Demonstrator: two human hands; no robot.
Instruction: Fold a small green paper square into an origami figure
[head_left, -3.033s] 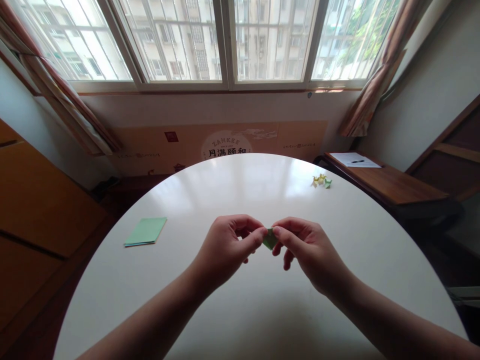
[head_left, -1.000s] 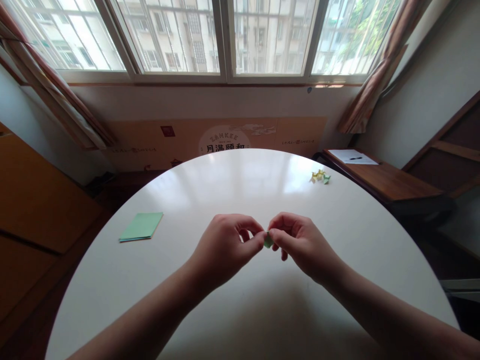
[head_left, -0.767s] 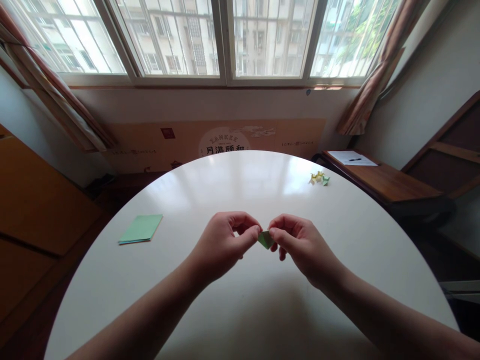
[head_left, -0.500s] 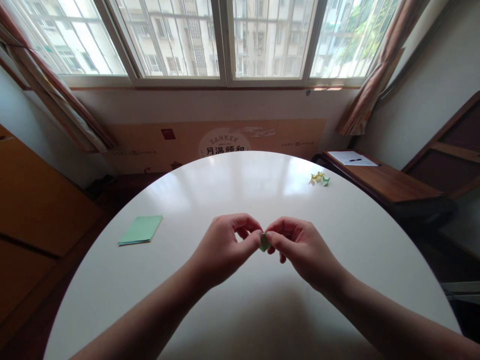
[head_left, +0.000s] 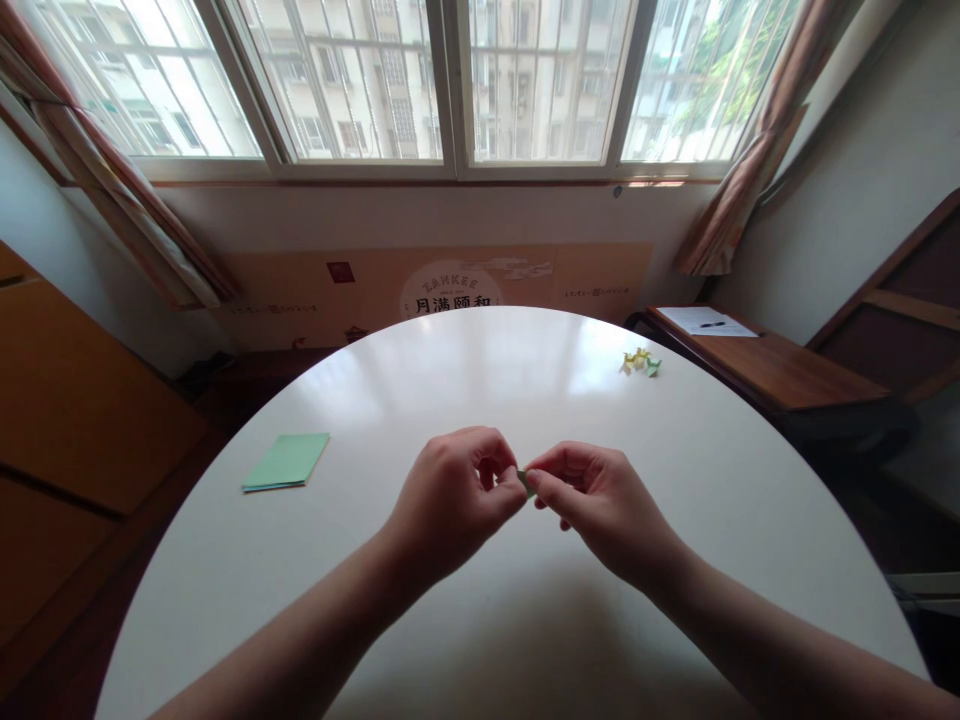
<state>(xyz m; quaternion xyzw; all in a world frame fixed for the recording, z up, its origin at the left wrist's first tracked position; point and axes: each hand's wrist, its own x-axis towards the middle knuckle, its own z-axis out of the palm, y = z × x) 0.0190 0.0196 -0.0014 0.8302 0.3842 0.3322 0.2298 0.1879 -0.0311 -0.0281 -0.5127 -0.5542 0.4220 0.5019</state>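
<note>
My left hand (head_left: 457,495) and my right hand (head_left: 592,500) meet above the middle of a round white table (head_left: 480,600). Both pinch a tiny folded piece of green paper (head_left: 525,483) between thumb and fingertips. Only a sliver of the paper shows between the fingers; the rest is hidden. The remaining fingers of each hand are curled in.
A stack of green paper sheets (head_left: 287,462) lies at the table's left. Several small folded yellow and green paper pieces (head_left: 640,362) sit at the far right. A wooden side table (head_left: 772,365) with a sheet and pen (head_left: 706,322) stands to the right, under a wide window.
The hands have closed tighter on the folded paper, so less of it shows than before. They stay at the same place over the table.
</note>
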